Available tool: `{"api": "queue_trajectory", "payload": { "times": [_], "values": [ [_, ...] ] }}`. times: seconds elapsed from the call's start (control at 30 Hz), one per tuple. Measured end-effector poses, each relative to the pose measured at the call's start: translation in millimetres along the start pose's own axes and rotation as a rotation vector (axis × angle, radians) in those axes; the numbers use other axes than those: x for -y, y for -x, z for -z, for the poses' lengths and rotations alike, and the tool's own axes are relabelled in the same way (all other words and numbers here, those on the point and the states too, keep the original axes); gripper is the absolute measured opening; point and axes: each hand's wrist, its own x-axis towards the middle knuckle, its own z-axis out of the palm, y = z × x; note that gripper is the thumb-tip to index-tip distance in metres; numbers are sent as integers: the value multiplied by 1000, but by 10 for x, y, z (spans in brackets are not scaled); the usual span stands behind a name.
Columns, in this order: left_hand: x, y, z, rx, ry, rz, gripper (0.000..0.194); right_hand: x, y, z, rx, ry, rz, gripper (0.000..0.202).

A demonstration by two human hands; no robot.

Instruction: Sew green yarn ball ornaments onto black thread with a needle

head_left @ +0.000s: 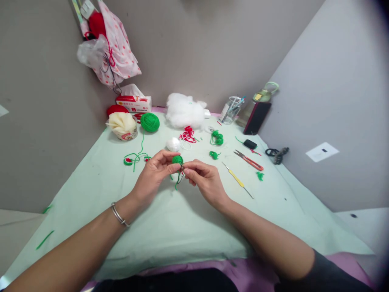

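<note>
A small green crocheted piece [177, 159] is held above the middle of the table, between the thumb and fingers of my left hand [158, 170]. Dark and green strands [178, 181] hang below it. The fingers of my right hand [205, 178] are pinched at the piece's right side, on a dark strand; whether a needle is there is too small to tell. Behind my hands lies a white yarn ball [173, 144]. Two small red and green pieces lie left of my left hand, one of them [128, 161] farther out, the other partly behind my fingers.
On the right lie a yellow-handled crochet hook [236, 177], orange-handled snips [249, 160] and green bits [214, 155]. Stuffing [185, 111], a green yarn ball [150, 122], a tissue box [134, 103], a glass jar [231, 110] and a phone [257, 118] stand toward the back.
</note>
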Motion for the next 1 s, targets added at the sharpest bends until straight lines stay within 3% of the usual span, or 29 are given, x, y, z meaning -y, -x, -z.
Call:
{"api": "queue_trajectory", "payload": {
  "times": [0.23, 0.63, 1.0],
  "values": [
    [40, 48, -66, -9, 86, 43, 19, -72, 32, -80, -63, -55, -35, 21],
    [52, 16, 8, -9, -82, -72, 24, 10, -40, -3, -25, -35, -106, 24],
    [24, -11, 11, -32, -35, -34, 25, 18, -4, 49, 21, 117, 59, 12]
  ]
}}
